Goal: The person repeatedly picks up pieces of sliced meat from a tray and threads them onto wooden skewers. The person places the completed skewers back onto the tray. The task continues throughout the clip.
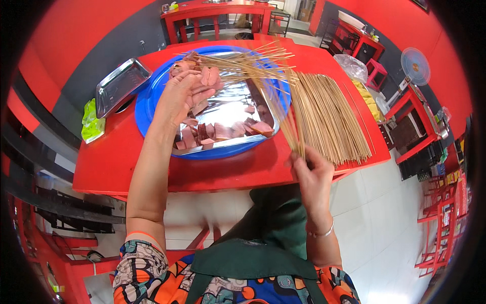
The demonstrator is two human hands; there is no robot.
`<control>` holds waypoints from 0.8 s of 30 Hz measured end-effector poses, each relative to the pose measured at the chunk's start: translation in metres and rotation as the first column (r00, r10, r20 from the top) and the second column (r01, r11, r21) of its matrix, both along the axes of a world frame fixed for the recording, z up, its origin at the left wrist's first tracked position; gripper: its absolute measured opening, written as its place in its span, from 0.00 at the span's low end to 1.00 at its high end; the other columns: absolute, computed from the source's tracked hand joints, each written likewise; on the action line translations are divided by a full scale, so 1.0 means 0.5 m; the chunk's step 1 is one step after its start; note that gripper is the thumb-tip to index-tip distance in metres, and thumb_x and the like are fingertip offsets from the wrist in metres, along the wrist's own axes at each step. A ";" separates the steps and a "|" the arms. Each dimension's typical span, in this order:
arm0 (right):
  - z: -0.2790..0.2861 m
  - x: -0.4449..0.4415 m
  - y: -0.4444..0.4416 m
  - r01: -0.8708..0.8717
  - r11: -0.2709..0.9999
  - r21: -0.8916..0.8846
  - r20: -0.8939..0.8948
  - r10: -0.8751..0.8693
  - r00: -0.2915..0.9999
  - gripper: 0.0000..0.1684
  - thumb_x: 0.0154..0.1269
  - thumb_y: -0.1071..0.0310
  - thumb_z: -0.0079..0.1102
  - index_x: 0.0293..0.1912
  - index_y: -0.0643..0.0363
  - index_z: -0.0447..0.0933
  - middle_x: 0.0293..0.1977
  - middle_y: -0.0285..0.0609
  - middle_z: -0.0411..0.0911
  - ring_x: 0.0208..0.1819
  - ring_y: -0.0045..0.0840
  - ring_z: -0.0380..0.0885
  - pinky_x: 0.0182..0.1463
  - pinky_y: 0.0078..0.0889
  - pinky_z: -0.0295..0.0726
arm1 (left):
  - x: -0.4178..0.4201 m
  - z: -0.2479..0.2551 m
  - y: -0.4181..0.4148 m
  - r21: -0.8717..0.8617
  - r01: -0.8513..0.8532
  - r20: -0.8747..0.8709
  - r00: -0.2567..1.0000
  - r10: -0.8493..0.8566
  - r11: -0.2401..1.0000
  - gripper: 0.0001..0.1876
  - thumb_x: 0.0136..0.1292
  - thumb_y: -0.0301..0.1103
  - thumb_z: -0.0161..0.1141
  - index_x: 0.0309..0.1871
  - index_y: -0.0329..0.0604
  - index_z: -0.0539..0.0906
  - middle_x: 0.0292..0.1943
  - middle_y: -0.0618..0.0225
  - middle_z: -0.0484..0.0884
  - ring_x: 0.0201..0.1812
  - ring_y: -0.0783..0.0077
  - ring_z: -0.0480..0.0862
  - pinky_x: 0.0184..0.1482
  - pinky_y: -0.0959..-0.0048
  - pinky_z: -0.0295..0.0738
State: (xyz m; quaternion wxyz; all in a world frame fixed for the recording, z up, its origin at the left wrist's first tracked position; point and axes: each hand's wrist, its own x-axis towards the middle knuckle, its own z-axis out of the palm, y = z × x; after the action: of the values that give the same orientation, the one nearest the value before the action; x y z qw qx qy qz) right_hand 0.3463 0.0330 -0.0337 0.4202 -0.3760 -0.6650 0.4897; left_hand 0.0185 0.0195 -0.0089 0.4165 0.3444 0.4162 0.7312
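My right hand (pixel 313 173) grips several thin bamboo skewers (pixel 297 136) by their near ends, and they fan away over the tray's right edge. Over the left side of a shiny metal tray (pixel 228 95), my left hand (pixel 190 89) reaches in beside pinkish-brown meat pieces (pixel 210 76). Whether its fingers hold a piece is unclear. Skewers with meat at their left ends (pixel 246 68) lie across the tray's far side. Loose cut meat chunks (pixel 222 131) sit along its near edge. The tray rests in a round blue plastic basin or lid (pixel 146 108).
On the red table (pixel 121 163), a wide row of bamboo skewers (pixel 328 117) lies to the right. At the left are another metal tray (pixel 123 87), tilted, and a bright green packet (pixel 92 121). A white fan (pixel 415 68) stands beyond the table at right.
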 end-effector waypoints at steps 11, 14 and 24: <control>-0.053 -0.004 -0.025 0.004 0.993 0.119 0.045 -0.010 0.999 0.09 0.67 0.84 0.54 0.46 0.67 0.72 0.30 0.41 0.82 0.31 0.18 0.81 0.36 0.20 0.80 | 0.004 -0.023 -0.015 0.020 -0.122 0.002 0.993 0.122 0.992 0.09 0.69 0.22 0.61 0.50 0.34 0.79 0.43 0.57 0.85 0.44 0.64 0.90 0.45 0.71 0.90; -0.055 0.001 -0.019 -0.007 0.988 0.157 0.076 -0.005 0.997 0.09 0.66 0.84 0.54 0.46 0.67 0.72 0.29 0.41 0.82 0.31 0.19 0.82 0.36 0.21 0.80 | 0.002 -0.027 -0.014 0.036 -0.144 -0.047 0.988 0.145 0.989 0.12 0.67 0.23 0.65 0.52 0.32 0.80 0.45 0.57 0.87 0.45 0.63 0.91 0.43 0.76 0.88; -0.046 -0.001 -0.028 0.004 0.988 0.154 0.126 -0.024 0.992 0.09 0.67 0.82 0.56 0.46 0.67 0.72 0.27 0.41 0.81 0.29 0.20 0.82 0.36 0.23 0.81 | 0.018 -0.017 -0.018 -0.004 -0.145 -0.102 0.984 0.144 0.989 0.11 0.68 0.23 0.64 0.53 0.31 0.85 0.50 0.53 0.88 0.47 0.65 0.90 0.46 0.75 0.88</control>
State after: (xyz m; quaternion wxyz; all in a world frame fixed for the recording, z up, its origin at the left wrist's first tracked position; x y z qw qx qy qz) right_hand 0.3458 0.0188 -0.0569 0.4081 -0.3776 -0.7236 0.4090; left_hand 0.0275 0.0104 -0.0177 0.3428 0.3474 0.4648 0.7388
